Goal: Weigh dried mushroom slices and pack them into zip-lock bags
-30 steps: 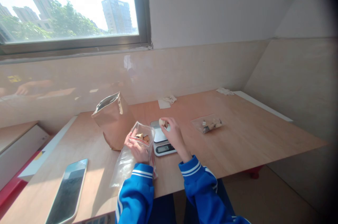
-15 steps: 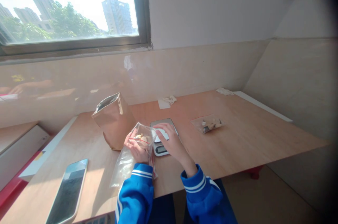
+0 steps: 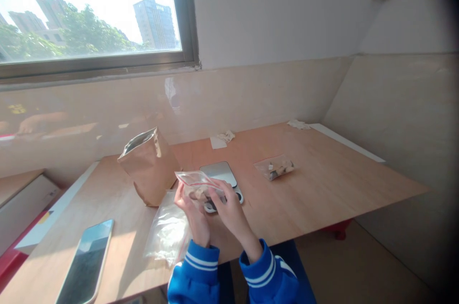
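Note:
Between my two hands is a clear zip-lock bag (image 3: 196, 179) with a red seal line and pale, tan pieces inside; their kind is hard to make out. My left hand (image 3: 194, 215) grips its left side, thumb up. On the right side, my right hand (image 3: 231, 208) presses its fingers against the plastic. Just behind and below the bag lies a small kitchen scale (image 3: 218, 171), its display partly hidden by the hands. A stack of flat clear bags (image 3: 165, 232) rests beside my left wrist.
An open brown paper bag (image 3: 150, 170) stands left of the scale. Another filled zip-lock bag (image 3: 275, 168) lies to the right. A phone (image 3: 86, 263) is at the near left. Crumpled paper (image 3: 225, 136) and white scraps (image 3: 298, 124) lie along the wall.
My right hand has come down from above the scale onto the bag's right side. The bag has turned more upright, its top edge now toward the scale. The view has shifted slightly right.

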{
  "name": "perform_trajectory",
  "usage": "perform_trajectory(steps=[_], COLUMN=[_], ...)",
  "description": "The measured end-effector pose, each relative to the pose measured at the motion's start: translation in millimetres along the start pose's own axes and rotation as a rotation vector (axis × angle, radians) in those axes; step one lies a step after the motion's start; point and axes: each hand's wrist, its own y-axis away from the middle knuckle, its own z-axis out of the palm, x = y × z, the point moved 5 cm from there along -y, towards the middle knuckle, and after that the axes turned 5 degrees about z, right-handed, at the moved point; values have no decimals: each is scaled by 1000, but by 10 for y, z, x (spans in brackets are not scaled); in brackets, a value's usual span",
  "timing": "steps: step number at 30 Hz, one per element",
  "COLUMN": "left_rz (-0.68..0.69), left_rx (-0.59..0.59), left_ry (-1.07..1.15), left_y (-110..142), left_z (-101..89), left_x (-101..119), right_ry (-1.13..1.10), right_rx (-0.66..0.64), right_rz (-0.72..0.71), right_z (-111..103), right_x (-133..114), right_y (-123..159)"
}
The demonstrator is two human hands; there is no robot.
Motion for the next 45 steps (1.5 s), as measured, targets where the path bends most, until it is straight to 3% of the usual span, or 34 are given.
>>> perform_trajectory(steps=[5, 11, 16, 23, 31, 37, 45], left_rz=[-125, -207, -182, -170, -232, -266, -275], left_rx=[117, -34, -55, -125, -373, -389, -369], left_ry=[18, 60, -21, -42, -54, -119, -126], left_y=[-76, -180, -186, -149, -130, -139, -125], left_z=[-172, -314, -431, -374, -292, -352, -358], left_x=[91, -9, -1, 71, -51, -250, -236], right_ry=[-98, -225, -224, -246, -284, -238, -220], right_rx=[-113, -206, -249, -206, -80, -126, -194], right_rz=[27, 200, 244, 266, 303, 288, 261], right_z=[-194, -295, -455, -606, -647, -705, -770], right_x=[37, 175, 305, 475, 820, 899, 893], right_y=[-4, 41, 16, -27, -38, -24, -6])
